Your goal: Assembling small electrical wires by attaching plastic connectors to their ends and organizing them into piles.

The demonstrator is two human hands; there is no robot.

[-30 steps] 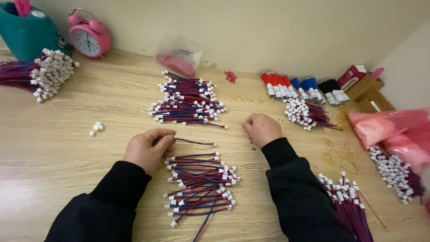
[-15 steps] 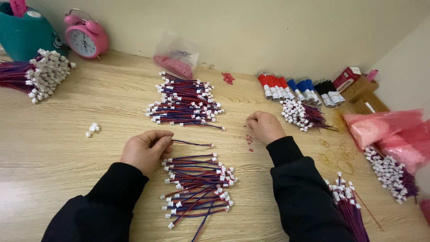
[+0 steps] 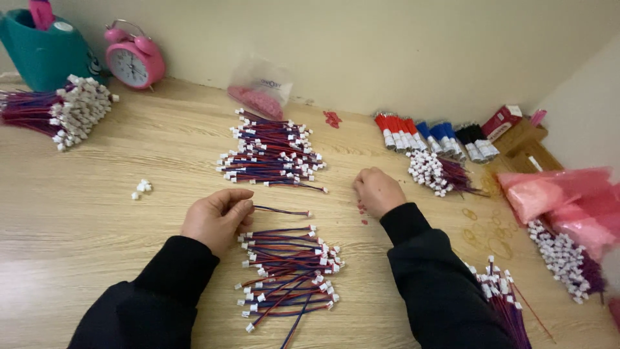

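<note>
Your left hand is pinching one end of a single red-and-blue wire lead, fingers curled tight around it; the lead is running out to the right across the wooden table, white plug at its far end. It is lying just above the near pile of wire leads, which is sitting between your two forearms. Your right hand is resting on the table, fingers curled down over a few small red bits; can't tell whether it's gripping one. A second, bigger pile of leads is lying farther back, well apart from both hands. A few loose white connectors are sitting left of your left hand. A pink alarm clock and a teal container are standing at the back left, near a thick bundle of leads. Pink plastic bags are piling at the right edge.
</note>
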